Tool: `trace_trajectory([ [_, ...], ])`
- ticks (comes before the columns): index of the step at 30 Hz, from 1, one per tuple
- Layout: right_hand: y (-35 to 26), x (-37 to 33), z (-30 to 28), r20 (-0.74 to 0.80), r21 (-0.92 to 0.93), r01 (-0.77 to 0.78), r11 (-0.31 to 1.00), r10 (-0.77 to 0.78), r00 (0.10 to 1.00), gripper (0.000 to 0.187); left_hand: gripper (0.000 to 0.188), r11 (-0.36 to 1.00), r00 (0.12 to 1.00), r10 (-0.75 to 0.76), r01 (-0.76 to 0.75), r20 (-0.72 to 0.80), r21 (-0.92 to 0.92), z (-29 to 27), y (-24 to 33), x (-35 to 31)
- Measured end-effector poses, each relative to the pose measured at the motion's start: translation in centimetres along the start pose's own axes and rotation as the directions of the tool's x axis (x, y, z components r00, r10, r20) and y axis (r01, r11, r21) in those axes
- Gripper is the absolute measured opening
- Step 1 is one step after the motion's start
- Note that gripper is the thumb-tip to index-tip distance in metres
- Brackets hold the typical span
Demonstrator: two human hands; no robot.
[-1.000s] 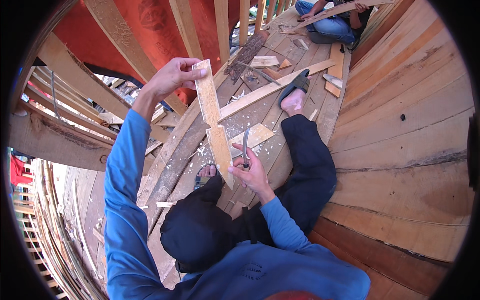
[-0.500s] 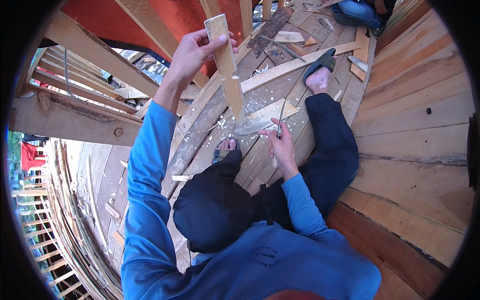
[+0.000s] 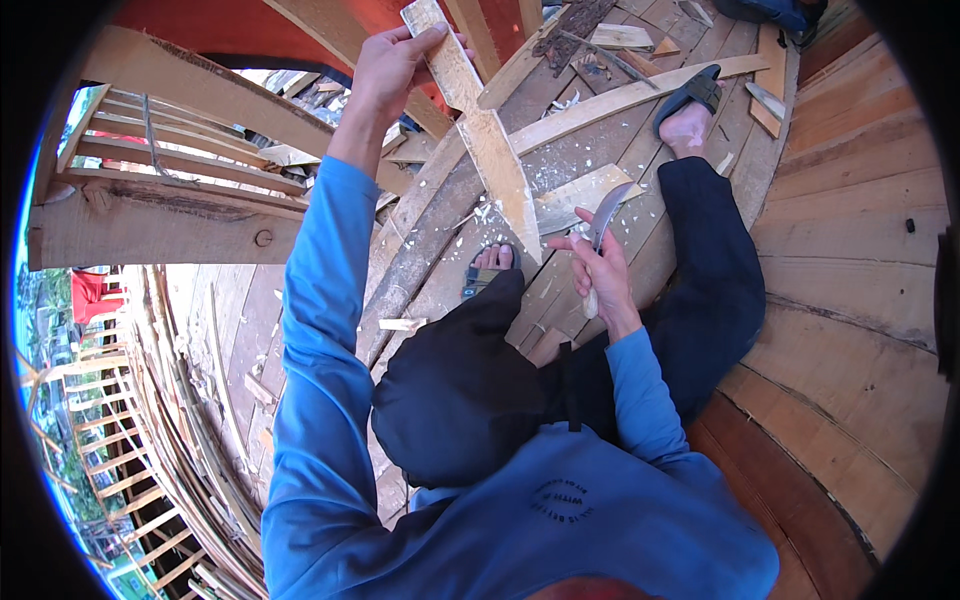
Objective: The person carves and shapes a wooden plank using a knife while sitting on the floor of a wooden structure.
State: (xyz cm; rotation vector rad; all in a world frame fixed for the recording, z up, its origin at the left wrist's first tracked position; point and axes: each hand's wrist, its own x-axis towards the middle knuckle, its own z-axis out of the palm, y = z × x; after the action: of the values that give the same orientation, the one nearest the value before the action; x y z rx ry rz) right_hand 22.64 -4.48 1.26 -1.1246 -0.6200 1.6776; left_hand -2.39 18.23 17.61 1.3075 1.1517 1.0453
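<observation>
Filling the right side, the plank wall (image 3: 850, 220) was the biggest item, curving beside the plank floor (image 3: 440, 300). Upper left: slanted timber ribs (image 3: 190, 80) with a red sheet (image 3: 220, 35) behind them. Lower left: a bundle of long thin wood strips (image 3: 175, 390).

Next size down: a long board (image 3: 620, 105) lay on the floor, its far end near the right foot (image 3: 687, 130). Just below it, a shorter flat board (image 3: 590, 195) lay flat with chips around it.

The worked piece, a notched wood strip (image 3: 500, 165), was in the air over the floor, tilted, pointed end down toward the right. Left hand (image 3: 390, 65) was grasping its upper end, thumb on the face. Right hand (image 3: 605, 275) was closed around the pale handle of a knife (image 3: 608, 215), curved blade pointing up and away, one finger reaching toward the strip's tip; can't tell if they touched.

Smallest: pale shavings (image 3: 485, 212), scattered on the floor near the left foot (image 3: 492, 258) and around the flat board
</observation>
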Motion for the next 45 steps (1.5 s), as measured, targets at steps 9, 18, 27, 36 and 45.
trace_trajectory([
  [9, -0.5, -0.6, -1.0, 0.283, 0.005, -0.067, 0.998, 0.063, 0.957, 0.071, 0.034, 0.998, 0.997, -0.060, 0.061, 0.042, -0.025, 0.9, -3.1, 0.1],
  [18, 0.5, -0.4, -0.5, 0.281, -0.023, -0.076, 0.997, 0.079, 0.956, 0.073, 0.025, 0.991, 0.990, -0.133, 0.132, 0.044, 0.033, 1.7, -4.7, 1.8],
  [27, 0.6, -0.5, -0.1, 0.294, -0.024, -0.086, 0.996, 0.089, 0.952, 0.071, 0.025, 0.990, 0.990, -0.140, 0.140, 0.028, 0.009, 1.8, -4.4, 1.8],
  [36, 2.1, 0.2, -0.6, 0.148, -0.199, -0.083, 0.977, 0.114, 0.982, 0.063, 0.023, 0.994, 0.994, -0.106, 0.105, 0.028, 0.043, 2.4, -3.9, 1.2],
  [45, 3.1, 1.8, -3.1, -0.086, -0.314, -0.325, 0.892, 0.314, 0.946, 0.060, 0.022, 0.970, 1.000, 0.001, 0.006, -0.026, 0.244, 3.3, -6.0, 0.1],
])
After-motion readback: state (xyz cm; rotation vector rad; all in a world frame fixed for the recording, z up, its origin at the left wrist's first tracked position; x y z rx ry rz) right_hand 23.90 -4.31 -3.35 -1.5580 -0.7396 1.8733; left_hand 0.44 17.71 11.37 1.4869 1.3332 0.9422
